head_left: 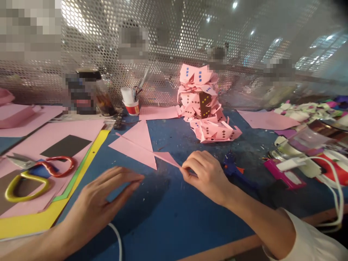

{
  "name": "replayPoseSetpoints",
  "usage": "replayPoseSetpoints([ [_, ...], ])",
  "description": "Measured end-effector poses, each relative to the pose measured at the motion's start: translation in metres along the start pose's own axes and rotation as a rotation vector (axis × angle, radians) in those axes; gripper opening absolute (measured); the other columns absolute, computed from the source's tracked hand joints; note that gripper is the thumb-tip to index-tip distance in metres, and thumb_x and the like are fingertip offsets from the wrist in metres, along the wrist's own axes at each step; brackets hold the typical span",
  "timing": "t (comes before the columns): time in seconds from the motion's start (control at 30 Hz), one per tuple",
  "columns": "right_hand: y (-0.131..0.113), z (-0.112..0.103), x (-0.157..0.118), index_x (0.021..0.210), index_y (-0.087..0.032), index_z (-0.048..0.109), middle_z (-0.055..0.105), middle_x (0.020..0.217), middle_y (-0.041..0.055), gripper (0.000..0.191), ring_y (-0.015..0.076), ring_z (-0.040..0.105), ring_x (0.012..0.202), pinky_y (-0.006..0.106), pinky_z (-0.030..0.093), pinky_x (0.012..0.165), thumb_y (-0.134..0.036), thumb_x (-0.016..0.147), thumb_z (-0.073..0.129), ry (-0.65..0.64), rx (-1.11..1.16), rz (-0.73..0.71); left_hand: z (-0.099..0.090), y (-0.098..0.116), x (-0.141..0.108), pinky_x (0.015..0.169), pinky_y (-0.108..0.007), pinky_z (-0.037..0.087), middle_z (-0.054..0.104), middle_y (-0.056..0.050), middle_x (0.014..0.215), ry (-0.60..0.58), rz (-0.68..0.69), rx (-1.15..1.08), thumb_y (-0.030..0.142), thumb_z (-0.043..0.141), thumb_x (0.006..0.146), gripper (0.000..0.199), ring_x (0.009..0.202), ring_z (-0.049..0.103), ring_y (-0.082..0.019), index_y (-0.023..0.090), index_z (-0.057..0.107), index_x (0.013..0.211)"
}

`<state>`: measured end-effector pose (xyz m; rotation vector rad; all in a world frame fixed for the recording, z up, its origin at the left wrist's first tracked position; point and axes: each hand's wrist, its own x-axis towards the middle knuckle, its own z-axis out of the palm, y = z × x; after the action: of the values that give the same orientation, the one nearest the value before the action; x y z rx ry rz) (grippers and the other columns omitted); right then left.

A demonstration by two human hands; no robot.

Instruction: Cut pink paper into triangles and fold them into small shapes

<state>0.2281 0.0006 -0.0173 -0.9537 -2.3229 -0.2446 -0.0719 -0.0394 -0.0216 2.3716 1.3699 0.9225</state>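
Observation:
My right hand [203, 174] pinches the tip of a narrow pink paper piece [167, 158] at the middle of the blue table [174, 221]. That piece stretches leftward, thinning into a strip over a larger pink paper triangle [136, 145]. Left of it, my left hand [100, 203] hovers above the table, thumb and fingers apart with nothing between them. Behind my right hand stands a stack of folded pink paper shapes [202, 98] with blue, brown and yellow dots.
Scissors [40, 170] with red and yellow handles lie on coloured sheets at the left. A blue glue gun [235, 168] is beside my right forearm. Farther right are a pink device [284, 174], white cables and paper scraps. A cup [132, 107] holds tools.

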Motion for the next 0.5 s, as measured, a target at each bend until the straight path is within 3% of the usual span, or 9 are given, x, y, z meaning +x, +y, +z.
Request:
replayPoseSetpoints([
  [0.1, -0.008, -0.004, 0.0, 0.078, -0.019, 0.058, 0.059, 0.075, 0.0012, 0.019, 0.0158, 0.054, 0.073, 0.034, 0.04, 0.073, -0.016, 0.097, 0.053, 0.015, -0.044, -0.042, 0.012, 0.011, 0.008, 0.083, -0.029, 0.058, 0.076, -0.003, 0.113, -0.244, -0.322, -0.342, 0.045, 0.061, 0.094, 0.034, 0.098, 0.072, -0.023, 0.03, 0.069, 0.124],
  [0.17, -0.013, -0.005, -0.002, 0.08, -0.02, 0.059, 0.059, 0.076, 0.0019, 0.02, 0.0175, 0.053, 0.074, 0.036, 0.039, 0.073, -0.018, 0.099, 0.052, -0.012, -0.071, -0.093, 0.02, 0.02, 0.016, 0.091, -0.034, 0.058, 0.074, -0.006, 0.122, -0.308, -0.397, -0.554, 0.048, 0.065, 0.091, 0.045, 0.108, 0.071, -0.027, 0.029, 0.066, 0.132],
  [0.23, -0.017, -0.006, -0.005, 0.081, -0.02, 0.06, 0.059, 0.076, 0.0024, 0.021, 0.0189, 0.053, 0.076, 0.037, 0.038, 0.073, -0.02, 0.1, 0.051, -0.039, -0.092, -0.147, 0.029, 0.03, 0.025, 0.095, -0.036, 0.056, 0.074, -0.006, 0.122, -0.315, -0.397, -0.701, 0.049, 0.066, 0.09, 0.043, 0.11, 0.069, -0.028, 0.028, 0.068, 0.127],
  [0.33, -0.019, -0.006, -0.008, 0.08, -0.02, 0.059, 0.058, 0.075, 0.0024, 0.022, 0.0195, 0.052, 0.076, 0.038, 0.037, 0.072, -0.02, 0.101, 0.051, -0.059, -0.119, -0.184, 0.041, 0.043, 0.037, 0.092, -0.034, 0.057, 0.076, -0.005, 0.105, -0.27, -0.417, -0.814, 0.05, 0.063, 0.092, 0.034, 0.101, 0.07, -0.025, 0.023, 0.074, 0.109],
  [0.5, -0.021, -0.006, -0.007, 0.081, -0.019, 0.059, 0.059, 0.077, 0.0025, 0.023, 0.0192, 0.054, 0.077, 0.038, 0.038, 0.073, -0.022, 0.102, 0.051, -0.054, -0.047, -0.142, 0.059, 0.045, 0.047, 0.091, -0.034, 0.056, 0.072, -0.003, 0.092, -0.207, -0.492, -0.98, 0.047, 0.063, 0.093, 0.029, 0.09, 0.067, -0.02, 0.019, 0.072, 0.09],
])
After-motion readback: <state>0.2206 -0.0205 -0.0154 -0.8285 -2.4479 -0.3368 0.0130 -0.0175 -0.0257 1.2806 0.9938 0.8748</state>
